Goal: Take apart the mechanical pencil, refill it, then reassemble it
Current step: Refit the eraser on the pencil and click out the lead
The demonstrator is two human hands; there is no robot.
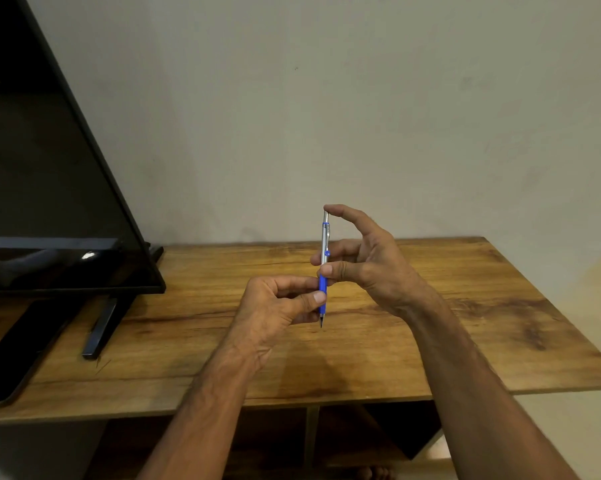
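Furthest left of the mechanical pencil (324,241) there's a flat dark slab (13,362) lying on the table (482,327), could be a tablet, can't really tell. Just a bit closer to the pencil is a big black screen (53,209), switched off, standing on the table with one foot of its stand (101,329) sticking out toward the front edge.

Then the left hand (275,306), right up against the pencil on its left side. It's gripping the blue lower section, thumb in front and fingers curled in behind, pinching just above the dark tip.

The pencil itself is held pretty much upright, tip down, in the air over the middle of the table and not touching the wood. Silver upper barrel with a clip, blue grip below. Looks fully assembled as far as I can see.

On the pencil's right is the right hand (370,263). Its index finger arches over and sits on the very top end of the pencil, while the thumb and another finger pinch the silver barrel, right above where the left hand holds it.

Plain beige wall (361,98) behind the pencil.
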